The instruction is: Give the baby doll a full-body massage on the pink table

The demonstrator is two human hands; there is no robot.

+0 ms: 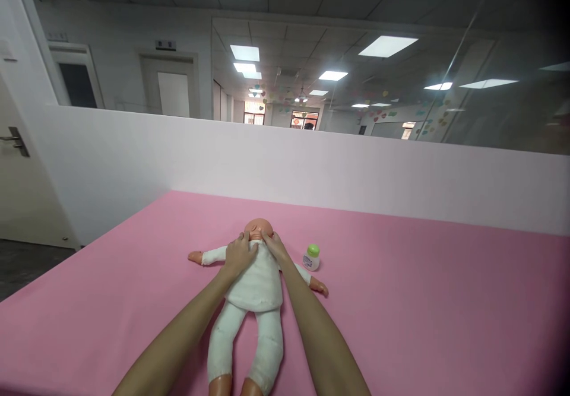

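Note:
A baby doll (256, 283) in a white cloth suit lies stretched out on the pink-covered table, its bare head away from me. One ear shows, but its face is out of sight. My left hand (240, 253) is closed over the doll's left-side shoulder in the view, thumb towards the middle of the body. On the other side, my right hand (275, 247) grips the shoulder by the neck, thumb against the neck. Some fingertips of both hands are hidden. A small clear jar with a green lid (312, 257) stands just right of the doll, apart from my right hand.
The pink table cover (423, 301) spreads far to the right. A low white wall (333, 164) with glass above it borders the far edge. At left are a door (22, 188) with a handle and the dark floor (31, 265).

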